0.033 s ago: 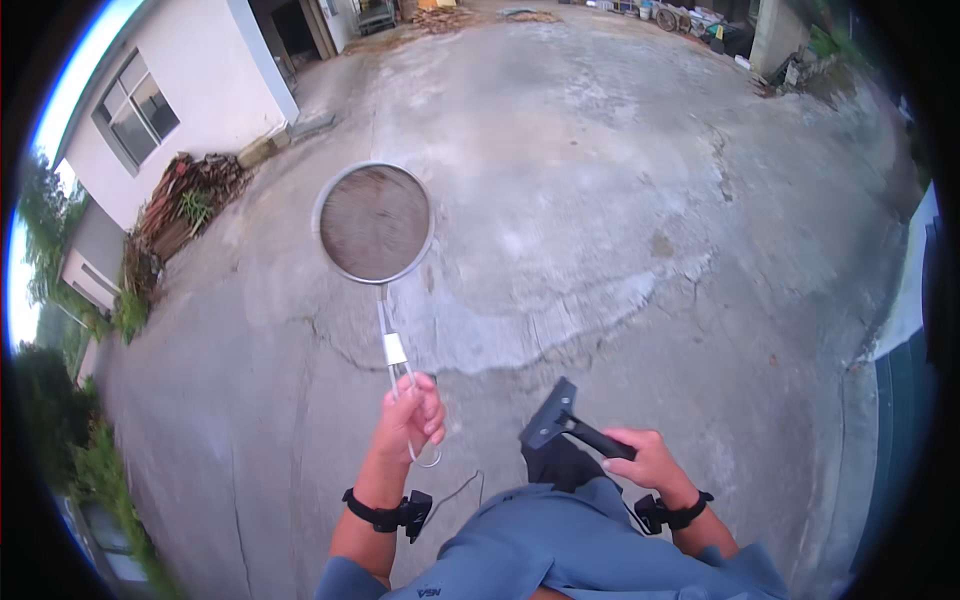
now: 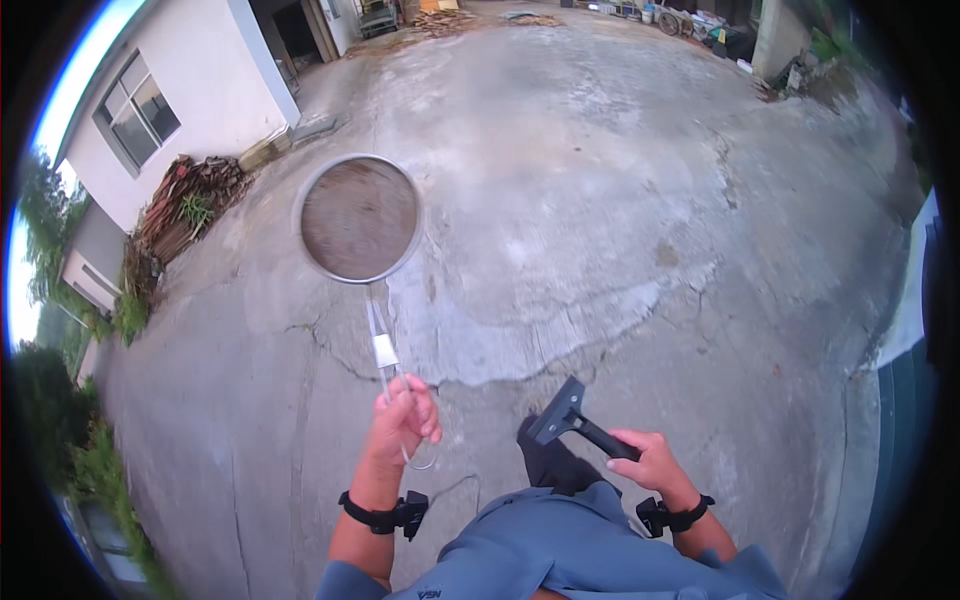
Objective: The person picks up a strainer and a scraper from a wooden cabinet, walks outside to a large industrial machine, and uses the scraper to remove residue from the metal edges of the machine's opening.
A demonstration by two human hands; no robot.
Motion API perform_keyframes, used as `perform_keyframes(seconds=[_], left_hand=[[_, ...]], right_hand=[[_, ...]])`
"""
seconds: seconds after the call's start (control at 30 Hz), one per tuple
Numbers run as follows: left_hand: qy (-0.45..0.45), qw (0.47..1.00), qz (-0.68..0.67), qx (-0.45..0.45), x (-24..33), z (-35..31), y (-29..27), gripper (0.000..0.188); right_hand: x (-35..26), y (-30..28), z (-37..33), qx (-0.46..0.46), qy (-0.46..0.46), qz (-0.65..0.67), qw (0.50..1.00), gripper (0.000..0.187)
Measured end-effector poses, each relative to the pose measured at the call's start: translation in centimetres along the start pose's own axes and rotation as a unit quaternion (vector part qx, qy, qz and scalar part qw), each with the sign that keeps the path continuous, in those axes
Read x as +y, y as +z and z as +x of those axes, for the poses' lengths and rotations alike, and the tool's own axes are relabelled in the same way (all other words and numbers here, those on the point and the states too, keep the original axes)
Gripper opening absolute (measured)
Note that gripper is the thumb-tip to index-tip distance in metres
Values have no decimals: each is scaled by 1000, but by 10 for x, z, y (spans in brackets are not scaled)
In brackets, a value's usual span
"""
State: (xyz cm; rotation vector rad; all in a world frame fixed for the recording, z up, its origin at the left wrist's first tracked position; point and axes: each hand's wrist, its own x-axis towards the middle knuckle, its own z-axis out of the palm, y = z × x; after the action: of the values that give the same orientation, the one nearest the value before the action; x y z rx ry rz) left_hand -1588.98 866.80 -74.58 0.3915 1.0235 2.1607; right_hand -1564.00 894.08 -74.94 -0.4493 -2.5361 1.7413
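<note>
My left hand point(image 2: 405, 420) is closed round the looped wire handle of a round strainer point(image 2: 360, 218), held out in front of me. The strainer has a silver rim and a white band on its handle. Its inside looks brown and is smeared by motion, so I cannot tell whether that is bare mesh or something lying in it. In my right hand point(image 2: 648, 462) is a black scraper point(image 2: 560, 408), gripped by its handle. Its wide flat head points up and to the left, in front of my dark trouser leg.
Cracked concrete point(image 2: 560, 220) spreads around me, with a paler patch ahead. At the left stand a white building point(image 2: 200, 80) and a pile of wood point(image 2: 190, 205). Assorted items point(image 2: 690, 20) line the far right edge. A dark green surface point(image 2: 895, 450) borders the right side.
The strainer has shifted a little to the left, along with my left hand. The scraper has moved very slightly right and up in my right hand.
</note>
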Motion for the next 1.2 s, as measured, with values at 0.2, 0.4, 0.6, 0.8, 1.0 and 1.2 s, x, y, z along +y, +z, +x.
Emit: perform_keyframes(seconds=[0.2,0.4,0.6,0.8,1.0,1.2], left_hand=[[-85,978,41,185,-28,117,-135,23],[-91,953,-67,283,35,243,-188,21],[78,941,-42,328,64,375,-254,21],[-39,927,-229,295,100,571,-386,23],[23,972,-62,227,220,804,-405,24],[-136,942,0,306,221,967,-465,24]], right_hand=[[37,-35,218,30,-28,8,999,43],[-24,-82,472,-66,-22,6,998,40],[-43,-90,662,-83,-51,-43,994,38],[-22,-102,842,17,-21,3,1000,40],[-12,-131,1012,51,36,51,997,37],[-19,-157,1245,41,16,76,996,31]])
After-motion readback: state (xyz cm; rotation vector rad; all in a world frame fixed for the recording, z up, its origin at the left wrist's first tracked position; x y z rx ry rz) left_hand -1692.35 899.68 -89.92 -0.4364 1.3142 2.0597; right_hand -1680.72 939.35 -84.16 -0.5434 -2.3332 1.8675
